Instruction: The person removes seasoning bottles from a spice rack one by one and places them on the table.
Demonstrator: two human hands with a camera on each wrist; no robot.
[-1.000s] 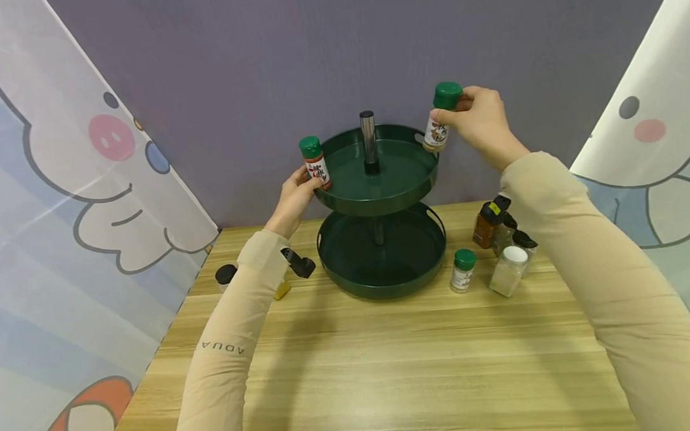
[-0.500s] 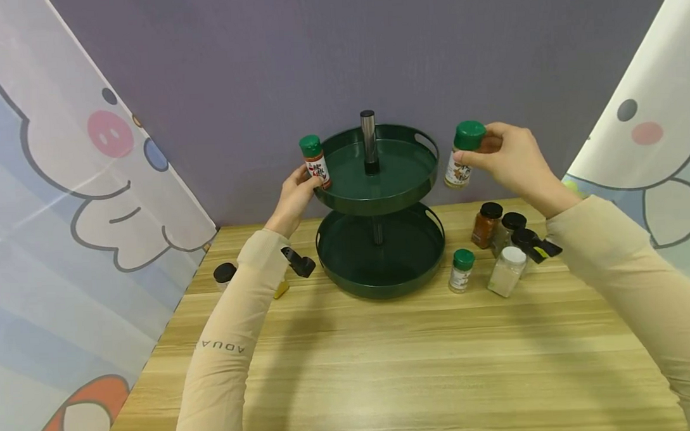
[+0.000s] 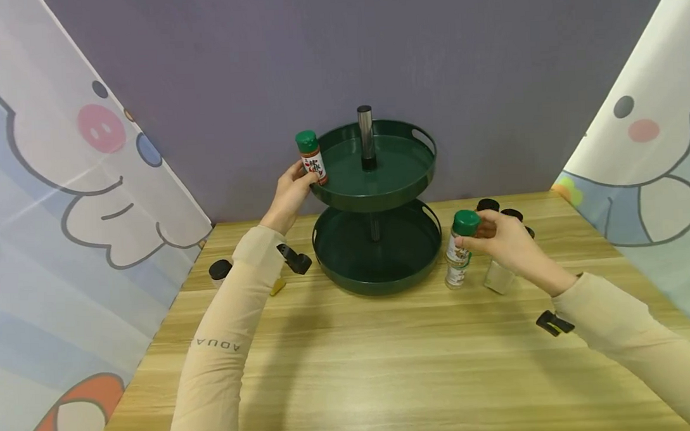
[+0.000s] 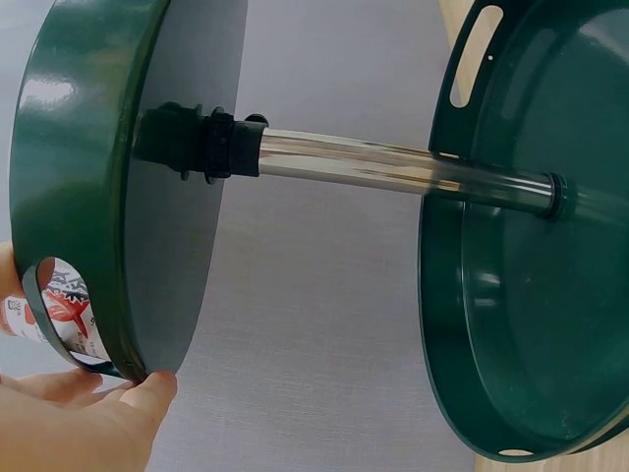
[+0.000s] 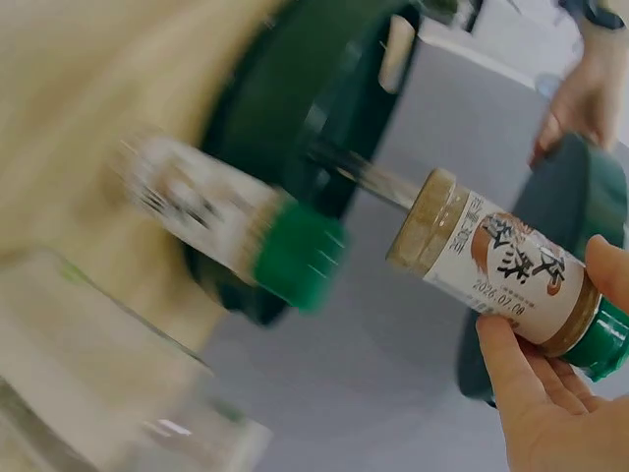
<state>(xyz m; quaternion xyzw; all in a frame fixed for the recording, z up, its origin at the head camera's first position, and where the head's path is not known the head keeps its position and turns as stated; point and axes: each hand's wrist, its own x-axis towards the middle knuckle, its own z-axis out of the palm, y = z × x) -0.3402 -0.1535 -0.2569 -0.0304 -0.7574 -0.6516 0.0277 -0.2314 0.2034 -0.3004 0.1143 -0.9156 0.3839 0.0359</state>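
My left hand [image 3: 289, 192] grips a green-lidded spice jar [image 3: 313, 161] with red contents at the left rim of a dark green two-tier round rack [image 3: 373, 204]. In the left wrist view, this jar's label [image 4: 67, 305] shows through the upper tier's handle slot, with fingers around it and at the rim. To the rack's right, my right hand [image 3: 508, 244] pinches another green-lidded spice jar [image 3: 457, 248] near its lid; brown powder shows in the right wrist view. In the head view it overlaps a smaller green-lidded jar [image 3: 455, 277] standing on the table.
Behind my right hand stand black-capped jars [image 3: 487, 205] and a clear square jar [image 3: 499, 277], partly hidden. A black-capped jar [image 3: 219, 269] and something yellow [image 3: 277, 286] lie by my left forearm. A grey-purple wall [image 3: 249, 85] rises behind the wooden table [image 3: 373, 367].
My right hand has carried its jar from beside the upper tier down and slightly right, to just above the table jars. My left hand stays at the rim with its jar.
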